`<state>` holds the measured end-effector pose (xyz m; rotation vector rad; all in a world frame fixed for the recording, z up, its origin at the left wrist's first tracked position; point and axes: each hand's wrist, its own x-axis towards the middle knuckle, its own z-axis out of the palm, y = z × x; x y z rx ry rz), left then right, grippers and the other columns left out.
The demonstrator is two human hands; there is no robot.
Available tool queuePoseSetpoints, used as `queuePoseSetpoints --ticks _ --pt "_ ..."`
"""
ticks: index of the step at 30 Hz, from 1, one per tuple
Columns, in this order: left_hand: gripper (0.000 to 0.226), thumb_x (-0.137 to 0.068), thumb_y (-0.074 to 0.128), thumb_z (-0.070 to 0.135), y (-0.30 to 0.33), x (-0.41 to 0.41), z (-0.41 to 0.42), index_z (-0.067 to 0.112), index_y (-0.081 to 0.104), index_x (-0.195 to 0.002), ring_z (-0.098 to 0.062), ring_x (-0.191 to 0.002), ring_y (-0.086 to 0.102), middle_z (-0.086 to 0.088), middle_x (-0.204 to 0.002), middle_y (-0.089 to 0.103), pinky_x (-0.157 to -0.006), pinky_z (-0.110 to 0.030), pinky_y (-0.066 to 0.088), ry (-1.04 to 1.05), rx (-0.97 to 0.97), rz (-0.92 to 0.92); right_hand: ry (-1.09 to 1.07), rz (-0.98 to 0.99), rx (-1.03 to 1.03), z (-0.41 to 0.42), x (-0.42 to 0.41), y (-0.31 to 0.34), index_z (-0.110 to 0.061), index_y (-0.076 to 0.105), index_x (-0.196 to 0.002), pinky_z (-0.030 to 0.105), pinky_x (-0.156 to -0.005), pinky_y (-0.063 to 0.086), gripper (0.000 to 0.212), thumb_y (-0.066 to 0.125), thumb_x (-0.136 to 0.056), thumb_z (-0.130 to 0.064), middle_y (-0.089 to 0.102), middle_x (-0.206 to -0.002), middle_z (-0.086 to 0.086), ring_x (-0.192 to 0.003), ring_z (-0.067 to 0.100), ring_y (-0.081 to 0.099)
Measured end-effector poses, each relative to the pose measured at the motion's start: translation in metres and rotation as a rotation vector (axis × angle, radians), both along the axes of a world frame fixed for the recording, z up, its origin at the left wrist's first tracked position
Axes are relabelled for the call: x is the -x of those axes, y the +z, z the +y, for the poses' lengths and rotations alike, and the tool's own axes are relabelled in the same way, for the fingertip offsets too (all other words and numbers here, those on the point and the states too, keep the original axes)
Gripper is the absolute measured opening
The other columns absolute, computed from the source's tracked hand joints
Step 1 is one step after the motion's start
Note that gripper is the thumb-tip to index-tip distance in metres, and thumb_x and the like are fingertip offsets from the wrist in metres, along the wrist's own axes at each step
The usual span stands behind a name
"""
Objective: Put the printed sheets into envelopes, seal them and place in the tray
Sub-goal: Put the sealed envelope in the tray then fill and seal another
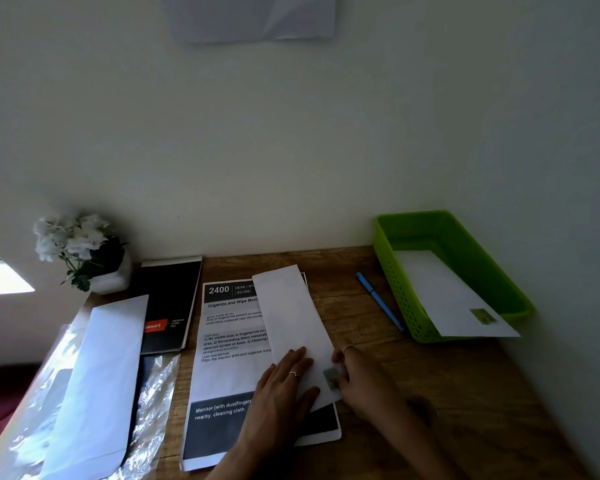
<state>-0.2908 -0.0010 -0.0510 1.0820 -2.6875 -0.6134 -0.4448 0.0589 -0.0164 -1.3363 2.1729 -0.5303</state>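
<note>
A long white envelope [293, 322] lies slanted on top of a printed sheet [229, 358] in the middle of the wooden desk. My left hand [284, 386] rests flat on the envelope's near end, fingers spread. My right hand [364, 379] touches that end's right edge, by a small grey-green stamp [330, 376]. A green plastic tray [413, 271] stands at the back right, with one stamped white envelope [447, 299] lying in it and sticking out over its front rim. Another white envelope [101, 375] lies on clear plastic wrapping at the left.
A blue pen [378, 299] lies between the sheet and the tray. A black spiral notepad [168, 303] sits left of the sheet, with a white flower pot [84, 251] behind it. Walls close off the desk at the back and right.
</note>
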Motion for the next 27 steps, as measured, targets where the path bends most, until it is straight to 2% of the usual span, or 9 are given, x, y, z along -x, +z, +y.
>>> queuePoseSetpoints --ticks 4,7,10,13,17,21,24,26,27 --pt "0.055 -0.097 0.036 0.047 0.0001 0.0003 -0.0008 0.032 0.019 -0.146 -0.001 -0.143 0.005 0.017 -0.155 0.006 -0.115 -0.018 0.003 0.003 -0.005 -0.010 -0.060 -0.090 -0.025 -0.0055 0.0046 -0.0012 -0.025 0.048 -0.114 0.012 -0.063 0.037 0.029 0.060 -0.088 -0.018 0.048 -0.091 -0.010 -0.084 0.004 0.050" --pt "0.063 -0.088 0.018 0.061 0.0022 0.0009 -0.0002 0.035 0.019 -0.146 -0.003 -0.144 0.003 0.024 -0.148 -0.001 -0.113 -0.018 -0.001 -0.025 0.019 -0.033 -0.077 -0.073 0.008 -0.0084 0.0036 -0.0023 -0.026 0.050 -0.097 0.013 -0.061 0.038 0.013 0.059 -0.089 -0.025 0.045 -0.077 -0.014 -0.072 0.000 0.047" --pt "0.068 -0.082 0.006 0.063 -0.0012 0.0000 0.0002 0.041 0.017 -0.144 0.000 -0.142 -0.005 0.024 -0.145 -0.006 -0.113 -0.019 -0.003 -0.040 0.040 -0.046 -0.104 -0.036 0.018 -0.0100 0.0004 -0.0035 -0.026 0.051 -0.092 0.019 -0.071 0.045 0.007 0.057 -0.090 -0.029 0.051 -0.083 -0.011 -0.081 0.005 0.053" --pt "0.071 -0.074 -0.007 0.062 -0.0045 -0.0002 0.0008 0.048 0.009 -0.142 0.002 -0.138 -0.014 0.021 -0.147 -0.012 -0.111 -0.019 -0.009 -0.049 0.052 -0.068 -0.120 -0.017 0.031 -0.0103 -0.0018 -0.0020 -0.025 0.053 -0.094 0.017 -0.067 0.041 0.006 0.055 -0.091 -0.029 0.051 -0.084 -0.011 -0.081 0.005 0.052" --pt "0.068 -0.074 -0.009 0.061 -0.0039 -0.0002 0.0003 0.054 0.011 -0.140 0.000 -0.135 -0.020 0.020 -0.146 -0.016 -0.108 -0.019 -0.013 -0.058 0.060 -0.087 -0.109 -0.015 0.016 -0.0092 -0.0017 -0.0018 -0.025 0.053 -0.097 0.018 -0.071 0.040 0.006 0.054 -0.092 -0.028 0.052 -0.087 -0.010 -0.084 0.005 0.051" --pt "0.068 -0.076 -0.009 0.060 0.0004 -0.0010 0.0022 0.053 0.013 -0.140 -0.003 -0.135 -0.022 0.018 -0.148 -0.015 -0.106 -0.019 -0.014 -0.067 0.092 -0.073 -0.083 -0.066 -0.028 -0.0081 0.0012 0.0008 -0.028 0.048 -0.093 0.013 -0.063 0.037 0.009 0.056 -0.091 -0.024 0.051 -0.088 -0.009 -0.087 0.006 0.052" --pt "0.054 -0.088 0.000 0.056 0.0017 0.0002 0.0031 0.052 0.020 -0.138 -0.007 -0.137 -0.010 0.012 -0.154 0.003 -0.110 -0.025 -0.002 -0.061 0.237 -0.049 -0.061 -0.131 -0.053 -0.0058 0.0043 0.0023 -0.028 0.048 -0.097 0.013 -0.064 0.037 0.016 0.059 -0.088 -0.020 0.052 -0.097 -0.007 -0.091 0.007 0.053" --pt "0.049 -0.090 0.002 0.055 0.0010 -0.0006 0.0027 0.053 0.014 -0.137 -0.008 -0.138 -0.008 0.011 -0.154 0.002 -0.110 -0.027 -0.002 -0.069 0.214 -0.079 -0.053 -0.151 -0.051 -0.0043 0.0059 0.0028 -0.029 0.047 -0.095 0.012 -0.060 0.035 0.020 0.062 -0.087 -0.019 0.049 -0.091 -0.010 -0.086 0.004 0.050" --pt "0.046 -0.092 0.003 0.054 -0.0017 -0.0015 0.0026 0.052 0.017 -0.136 -0.010 -0.140 0.003 0.008 -0.154 0.012 -0.110 -0.028 0.006 -0.086 0.241 -0.117 -0.060 -0.152 -0.048 -0.0041 0.0060 0.0024 -0.029 0.047 -0.095 0.012 -0.059 0.034 0.020 0.062 -0.087 -0.018 0.047 -0.088 -0.011 -0.082 0.003 0.049"
